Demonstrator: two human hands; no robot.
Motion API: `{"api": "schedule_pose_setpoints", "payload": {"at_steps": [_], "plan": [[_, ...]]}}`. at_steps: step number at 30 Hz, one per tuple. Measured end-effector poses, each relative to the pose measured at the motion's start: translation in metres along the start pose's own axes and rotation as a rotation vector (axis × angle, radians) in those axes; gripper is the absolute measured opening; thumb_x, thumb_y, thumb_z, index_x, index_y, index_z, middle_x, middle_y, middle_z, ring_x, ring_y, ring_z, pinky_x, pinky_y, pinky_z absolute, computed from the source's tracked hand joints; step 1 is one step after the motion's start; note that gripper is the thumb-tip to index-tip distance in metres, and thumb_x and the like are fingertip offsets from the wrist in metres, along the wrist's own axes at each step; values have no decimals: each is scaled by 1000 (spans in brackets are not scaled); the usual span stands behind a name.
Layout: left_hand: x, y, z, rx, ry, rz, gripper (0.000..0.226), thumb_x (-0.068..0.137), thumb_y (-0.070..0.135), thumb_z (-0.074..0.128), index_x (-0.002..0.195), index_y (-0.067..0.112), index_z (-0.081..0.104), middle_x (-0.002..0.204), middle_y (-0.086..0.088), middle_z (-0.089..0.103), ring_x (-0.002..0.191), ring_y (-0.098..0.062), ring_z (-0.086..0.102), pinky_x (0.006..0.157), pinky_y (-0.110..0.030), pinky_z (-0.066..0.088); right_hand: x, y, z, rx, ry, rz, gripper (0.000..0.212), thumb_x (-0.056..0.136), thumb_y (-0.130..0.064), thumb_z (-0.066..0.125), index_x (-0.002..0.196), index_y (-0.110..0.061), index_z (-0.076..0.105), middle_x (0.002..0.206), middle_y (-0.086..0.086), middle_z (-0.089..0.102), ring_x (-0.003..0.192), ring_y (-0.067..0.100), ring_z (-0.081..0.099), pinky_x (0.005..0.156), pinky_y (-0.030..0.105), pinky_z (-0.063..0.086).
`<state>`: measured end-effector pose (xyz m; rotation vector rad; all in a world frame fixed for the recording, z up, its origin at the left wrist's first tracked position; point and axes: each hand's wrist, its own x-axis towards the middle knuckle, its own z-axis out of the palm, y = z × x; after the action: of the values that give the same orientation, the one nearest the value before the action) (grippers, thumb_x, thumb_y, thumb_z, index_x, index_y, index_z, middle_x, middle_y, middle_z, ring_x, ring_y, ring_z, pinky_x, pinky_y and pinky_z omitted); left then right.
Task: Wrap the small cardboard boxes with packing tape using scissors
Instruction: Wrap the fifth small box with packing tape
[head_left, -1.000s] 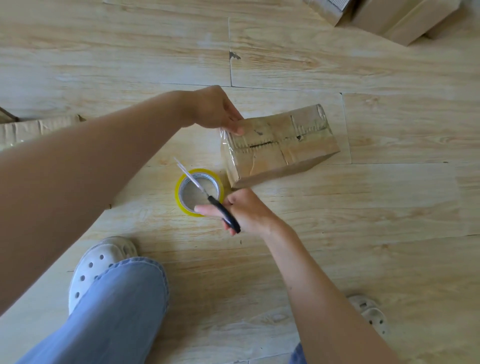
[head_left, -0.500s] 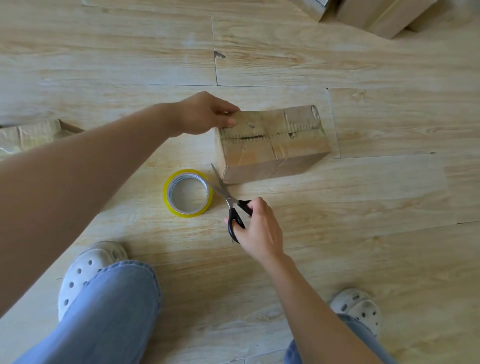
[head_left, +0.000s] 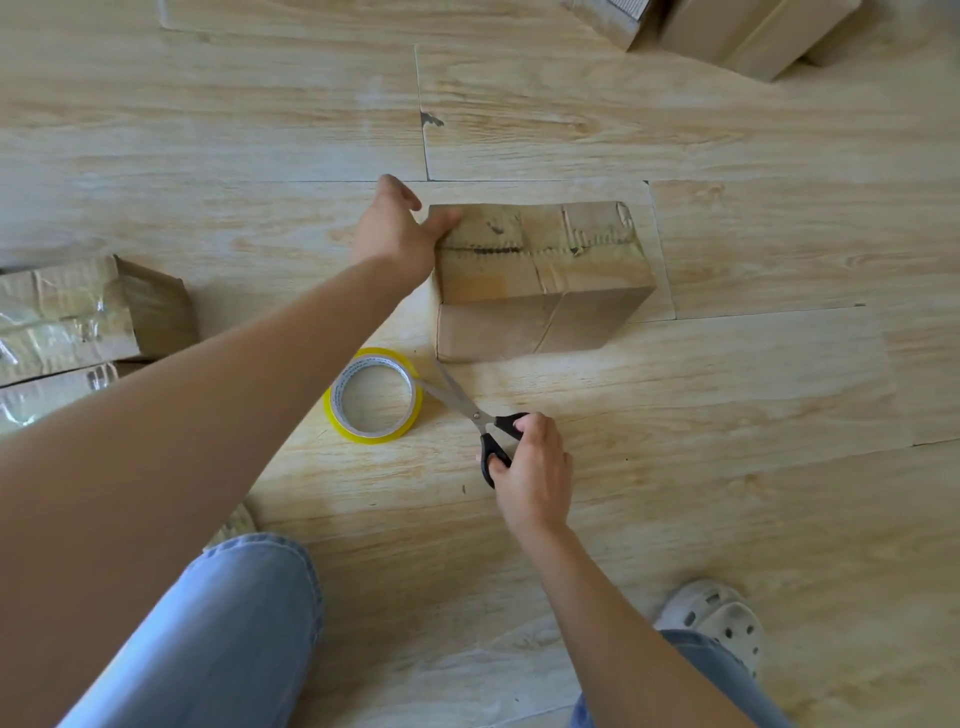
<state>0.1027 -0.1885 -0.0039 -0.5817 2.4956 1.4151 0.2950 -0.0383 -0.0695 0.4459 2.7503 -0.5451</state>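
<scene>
A small cardboard box (head_left: 540, 280) wrapped in clear tape sits on the wooden floor at the centre. My left hand (head_left: 400, 234) grips its upper left corner, thumb on top. My right hand (head_left: 530, 467) holds the black handles of a pair of scissors (head_left: 467, 410); the blades are spread apart and lie low over the floor, pointing toward the box's near left corner. A roll of tape with a yellow rim (head_left: 374, 396) lies flat on the floor just left of the blades.
Two taped cardboard boxes (head_left: 78, 312) lie at the left edge. More boxes (head_left: 727, 26) stand at the top right. My jeans-clad knee (head_left: 208, 639) and a white clog (head_left: 717, 623) are at the bottom.
My right hand has swung the scissors from above the tape roll down to the floor on its right, blades now spread. My left hand has shifted its grip on the box corner.
</scene>
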Motion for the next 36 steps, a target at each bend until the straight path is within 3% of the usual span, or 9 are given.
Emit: {"api": "schedule_pose_setpoints", "payload": {"at_steps": [5, 10, 13, 16, 20, 23, 26, 29, 36], "plan": [[-4, -4, 5, 13, 46, 89, 37, 89, 45, 61, 110, 16, 52, 83, 12, 54, 66, -6, 50, 48, -22, 36, 1, 2, -4, 55, -7, 32, 37, 85, -16, 71, 115, -11, 48, 120, 1, 53, 111, 20, 53, 89, 31, 46], [-7, 1, 3, -11, 27, 93, 32, 93, 39, 57, 117, 18, 52, 111, 5, 58, 75, -8, 54, 47, -22, 36, 0, 11, -6, 73, 16, 109, 38, 90, -20, 67, 122, -10, 50, 123, 3, 53, 113, 19, 52, 88, 31, 48], [-24, 5, 7, 166, 110, 223, 40, 100, 23, 42, 139, 16, 38, 149, -7, 36, 118, -28, 50, 81, -34, 41, -2, 14, -5, 31, -10, 32, 40, 94, -23, 62, 129, -9, 49, 129, 3, 51, 116, 18, 52, 87, 27, 50], [-48, 5, 13, 461, 102, 544, 51, 98, 7, 33, 148, 12, 27, 161, -11, 3, 147, -29, 10, 118, -46, 10, -5, 14, -6, -39, -21, -46, 39, 99, -24, 51, 135, -9, 47, 137, 3, 49, 121, 16, 51, 90, 24, 49], [-68, 0, 19, 719, -37, 791, 49, 104, 18, 23, 152, 11, 16, 161, -4, -6, 148, -19, -7, 119, -41, -9, 0, -10, -27, 29, 375, -214, 23, 95, -10, 58, 117, -3, 63, 115, 9, 64, 102, 25, 63, 83, 33, 49], [-69, -1, 23, 790, -59, 792, 54, 103, 25, 21, 153, 10, 8, 160, -1, -10, 147, -16, -10, 118, -37, -12, 31, -43, -60, 139, 655, -363, 33, 98, -17, 51, 128, -5, 59, 129, 8, 60, 115, 21, 58, 92, 29, 39], [-62, 1, 24, 740, -57, 675, 57, 103, 30, 19, 153, 9, 2, 160, -3, -13, 147, -15, -12, 119, -34, -10, 68, -70, -94, 49, 521, -421, 52, 103, -34, 27, 149, -11, 35, 158, 4, 29, 146, 18, 26, 116, 36, 18], [-56, -3, 23, 688, -71, 623, 54, 104, 30, 16, 153, 12, 1, 160, -1, -13, 147, -14, -12, 117, -31, -10, 95, -75, -105, -112, 242, -422, 55, 104, -40, 14, 156, -21, 8, 163, -6, -1, 150, 12, -5, 121, 39, -5], [-48, -20, 18, 736, -113, 689, 64, 100, 49, 10, 153, 14, 0, 161, 0, -4, 146, -10, -10, 117, -27, -8, 110, -54, -98, -260, 36, -498, 59, 103, -49, 8, 154, -25, -7, 162, -12, -12, 147, 6, -14, 122, 34, -7]]}}
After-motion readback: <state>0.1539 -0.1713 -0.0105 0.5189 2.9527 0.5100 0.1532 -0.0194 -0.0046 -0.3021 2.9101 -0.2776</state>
